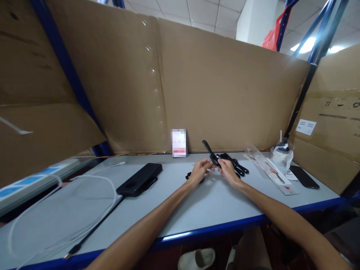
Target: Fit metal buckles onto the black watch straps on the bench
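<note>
Tool with a black handle, just beyond the middle of the work surface, is raised in front of the person, its handle tipped toward eleven o'clock. Right hand, at four o'clock from it, pinches its near end between thumb and fingers; left hand, at eight o'clock, has its fingers curled close against that end, though they are too small and blurred to tell whether they grip. Handling it well, I judge, means a firm right pinch while the left fingertips do the fine work, wrists low for steadiness. Similar black tools lie just beside the right hand at four o'clock; a small dark piece sits by the left wrist. Farther out are packaged tools near three o'clock and a black power bank near nine.
</note>
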The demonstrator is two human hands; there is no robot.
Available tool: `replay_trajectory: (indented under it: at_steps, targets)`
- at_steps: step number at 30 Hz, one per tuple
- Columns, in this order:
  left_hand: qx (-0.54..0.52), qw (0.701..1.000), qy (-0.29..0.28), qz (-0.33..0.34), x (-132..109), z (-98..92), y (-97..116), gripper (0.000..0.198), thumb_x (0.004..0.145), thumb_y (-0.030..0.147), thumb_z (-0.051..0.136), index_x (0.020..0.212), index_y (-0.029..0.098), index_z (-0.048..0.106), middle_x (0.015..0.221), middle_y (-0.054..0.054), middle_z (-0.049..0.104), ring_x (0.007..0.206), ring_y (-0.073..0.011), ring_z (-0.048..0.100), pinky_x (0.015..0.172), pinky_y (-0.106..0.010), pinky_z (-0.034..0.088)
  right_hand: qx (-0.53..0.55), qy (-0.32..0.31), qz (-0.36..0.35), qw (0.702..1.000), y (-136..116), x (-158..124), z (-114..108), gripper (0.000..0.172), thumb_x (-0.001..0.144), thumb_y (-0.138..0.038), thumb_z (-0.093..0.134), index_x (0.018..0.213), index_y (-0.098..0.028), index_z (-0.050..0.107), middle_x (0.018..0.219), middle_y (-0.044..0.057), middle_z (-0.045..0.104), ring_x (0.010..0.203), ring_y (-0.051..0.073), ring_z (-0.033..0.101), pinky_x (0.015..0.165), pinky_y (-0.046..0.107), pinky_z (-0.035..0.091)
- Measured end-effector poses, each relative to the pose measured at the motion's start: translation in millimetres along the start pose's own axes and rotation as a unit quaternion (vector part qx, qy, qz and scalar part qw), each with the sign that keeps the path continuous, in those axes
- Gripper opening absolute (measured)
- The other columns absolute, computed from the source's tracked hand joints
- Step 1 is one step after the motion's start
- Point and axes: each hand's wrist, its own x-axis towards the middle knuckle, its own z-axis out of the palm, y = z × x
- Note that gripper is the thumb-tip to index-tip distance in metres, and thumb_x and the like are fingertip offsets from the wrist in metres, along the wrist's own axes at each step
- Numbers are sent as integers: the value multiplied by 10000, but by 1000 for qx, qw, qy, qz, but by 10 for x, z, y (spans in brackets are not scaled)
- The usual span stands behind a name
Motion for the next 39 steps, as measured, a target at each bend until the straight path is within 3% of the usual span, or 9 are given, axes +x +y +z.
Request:
replay_trajectory:
  at_steps: [12, 19, 27, 32, 37, 39]
  targets:
    - [-1, 1000, 7, 8, 68, -40, -104, 385, 607, 447, 800, 727, 176, 554, 703, -28, 665, 634, -163, 635, 512, -243, 473, -52, -9, -14, 998, 58, 13, 0, 401, 877, -540, 540, 684, -189, 522, 470, -62, 425, 392, 77, 341, 410, 225, 235]
    - [13, 1000, 14, -8, 77, -57, -136, 338, 608, 406, 778, 696, 178, 545, 659, -28, 646, 637, -170, 637, 474, -219, 431, -15, -27, 31, 999, 66, -43, 8, 351, 871, -503, 583, 711, -198, 515, 501, -63, 474, 330, 66, 325, 318, 212, 227]
    - [8, 1000, 20, 16, 81, -43, -158, 358, 648, 410, 773, 843, 180, 580, 717, -25, 666, 627, -160, 626, 480, -225, 445, 14, -23, 58, 998, 23, -59, 20, 325, 884, -476, 609, 740, -199, 515, 494, -74, 451, 327, 54, 297, 306, 191, 183]
    - [18, 999, 12, 43, 92, -45, -183, 349, 690, 451, 733, 826, 190, 546, 713, -21, 657, 610, -152, 616, 475, -227, 462, 9, -28, 61, 998, -18, -74, 24, 319, 893, -466, 593, 739, -194, 530, 491, -71, 444, 332, 57, 291, 318, 199, 183]
    - [28, 999, -1, 36, 65, -10, -166, 325, 721, 439, 701, 850, 201, 520, 733, -22, 650, 633, -170, 624, 504, -250, 466, -11, -24, 47, 999, 17, -53, 26, 313, 874, -464, 583, 720, -196, 532, 484, -62, 444, 347, 71, 294, 346, 217, 191]
    - [45, 998, 23, 33, 56, 6, -154, 289, 756, 425, 665, 870, 210, 510, 732, -17, 639, 648, -179, 621, 525, -259, 456, -29, -17, 22, 999, 46, -35, 21, 330, 871, -478, 565, 702, -197, 534, 489, -51, 450, 372, 84, 323, 376, 227, 221]
